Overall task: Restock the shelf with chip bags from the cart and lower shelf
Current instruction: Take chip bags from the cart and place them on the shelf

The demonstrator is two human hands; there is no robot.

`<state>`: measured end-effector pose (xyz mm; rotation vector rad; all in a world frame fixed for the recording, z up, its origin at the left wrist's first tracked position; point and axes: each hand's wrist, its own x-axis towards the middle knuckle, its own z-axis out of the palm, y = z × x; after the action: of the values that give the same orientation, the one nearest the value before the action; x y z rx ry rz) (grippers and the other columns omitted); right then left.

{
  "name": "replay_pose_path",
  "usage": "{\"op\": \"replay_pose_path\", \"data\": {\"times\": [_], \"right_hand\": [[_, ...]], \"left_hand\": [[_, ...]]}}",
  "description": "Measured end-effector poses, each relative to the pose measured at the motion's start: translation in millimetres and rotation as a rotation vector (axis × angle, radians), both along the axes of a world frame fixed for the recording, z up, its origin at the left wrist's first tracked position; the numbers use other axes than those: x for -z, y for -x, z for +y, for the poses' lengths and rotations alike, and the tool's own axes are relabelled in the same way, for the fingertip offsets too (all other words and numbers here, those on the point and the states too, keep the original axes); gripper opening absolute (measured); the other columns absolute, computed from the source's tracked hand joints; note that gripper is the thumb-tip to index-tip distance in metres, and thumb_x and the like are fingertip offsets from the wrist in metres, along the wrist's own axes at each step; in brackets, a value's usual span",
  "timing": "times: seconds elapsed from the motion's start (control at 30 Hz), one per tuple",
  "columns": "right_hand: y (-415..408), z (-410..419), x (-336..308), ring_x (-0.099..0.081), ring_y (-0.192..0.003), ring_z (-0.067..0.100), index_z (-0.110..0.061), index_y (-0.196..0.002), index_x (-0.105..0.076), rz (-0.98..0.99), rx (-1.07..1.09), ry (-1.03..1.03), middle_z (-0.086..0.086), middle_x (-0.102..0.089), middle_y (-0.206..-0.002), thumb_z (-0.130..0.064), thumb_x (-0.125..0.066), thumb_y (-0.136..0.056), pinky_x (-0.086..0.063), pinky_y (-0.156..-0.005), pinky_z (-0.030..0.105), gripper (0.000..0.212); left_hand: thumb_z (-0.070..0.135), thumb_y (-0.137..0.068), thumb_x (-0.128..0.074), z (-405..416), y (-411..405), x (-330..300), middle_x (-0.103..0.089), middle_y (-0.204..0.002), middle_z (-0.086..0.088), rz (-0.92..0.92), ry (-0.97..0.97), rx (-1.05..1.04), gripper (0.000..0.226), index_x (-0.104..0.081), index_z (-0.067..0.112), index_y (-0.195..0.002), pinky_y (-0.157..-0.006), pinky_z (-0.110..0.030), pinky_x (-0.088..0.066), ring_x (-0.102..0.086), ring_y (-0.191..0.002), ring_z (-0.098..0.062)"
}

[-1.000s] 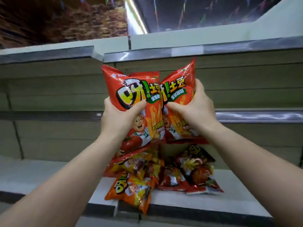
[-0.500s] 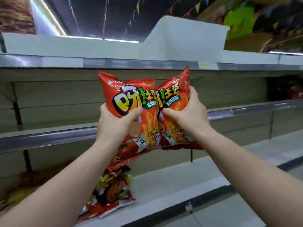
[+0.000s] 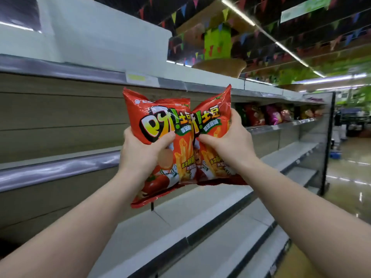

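Mid-task, looks like: left hand (image 3: 143, 152) grips one red chip bag (image 3: 158, 141), right hand (image 3: 228, 141) grips a second bag (image 3: 212, 125), both held up at frame centre. Middle shelf (image 3: 60, 169) behind looks bare; stocked bags (image 3: 267, 115) only far right. Most restocking remains.

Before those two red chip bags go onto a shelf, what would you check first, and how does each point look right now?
1. Left hand has a firm grip on the left chip bag: ok.
2. Right hand grips the right chip bag: ok.
3. Bags upright, labels facing the person: ok.
4. Bare space on the middle shelf: ok.
5. Bags kept apart: not ok, they overlap.
6. Bags sealed and undamaged: cannot tell.
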<state>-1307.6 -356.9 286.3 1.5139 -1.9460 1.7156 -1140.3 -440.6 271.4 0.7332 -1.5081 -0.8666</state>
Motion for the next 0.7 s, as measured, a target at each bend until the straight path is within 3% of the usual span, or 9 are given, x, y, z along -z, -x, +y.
{"op": "replay_pose_path", "data": {"times": [0.13,0.3,0.4,0.7], "right_hand": [[51.8,8.9,7.1,-0.053,-0.112,0.019,-0.026,-0.143,-0.024,-0.005,0.084,-0.012,-0.002,-0.054,-0.126,-0.037,-0.077,-0.072,-0.038,-0.087,0.029,0.089],[102.6,9.3,16.3,-0.054,-0.112,0.019,-0.026,-0.143,-0.026,-0.033,0.173,-0.028,-0.003,-0.056,-0.126,-0.038,-0.077,-0.071,-0.038,-0.086,0.027,0.089],[126.9,2.2,22.2,-0.054,-0.113,0.021,-0.026,-0.144,-0.024,-0.054,0.221,-0.042,-0.001,-0.056,-0.126,-0.04,-0.077,-0.071,-0.043,-0.091,0.033,0.091],[187.5,-30.9,24.2,-0.054,-0.114,0.021,-0.023,-0.143,-0.026,-0.058,0.373,-0.032,-0.001,-0.056,-0.125,-0.038,-0.078,-0.072,-0.041,-0.09,0.031,0.09]], "left_hand": [[0.068,-0.041,-0.08,-3.5,59.1,7.7,-0.069,-0.111,0.007,-0.01,-0.007,0.092,0.101,-0.053,0.021,-0.126,-0.086,-0.045,-0.055,-0.067,-0.099,-0.016],[0.051,-0.06,-0.083,-12.7,118.1,15.9,-0.066,-0.114,0.007,-0.023,-0.047,0.163,0.083,-0.047,0.021,-0.129,-0.089,-0.045,-0.053,-0.065,-0.101,-0.016],[0.045,-0.065,-0.082,-24.9,146.6,20.2,-0.062,-0.113,0.008,-0.019,-0.063,0.189,0.078,-0.043,0.019,-0.128,-0.089,-0.04,-0.051,-0.062,-0.101,-0.015],[0.068,-0.041,-0.075,-76.2,226.9,21.1,-0.067,-0.113,0.005,-0.056,-0.028,0.33,0.1,-0.05,0.022,-0.127,-0.085,-0.047,-0.055,-0.067,-0.099,-0.018]]}}
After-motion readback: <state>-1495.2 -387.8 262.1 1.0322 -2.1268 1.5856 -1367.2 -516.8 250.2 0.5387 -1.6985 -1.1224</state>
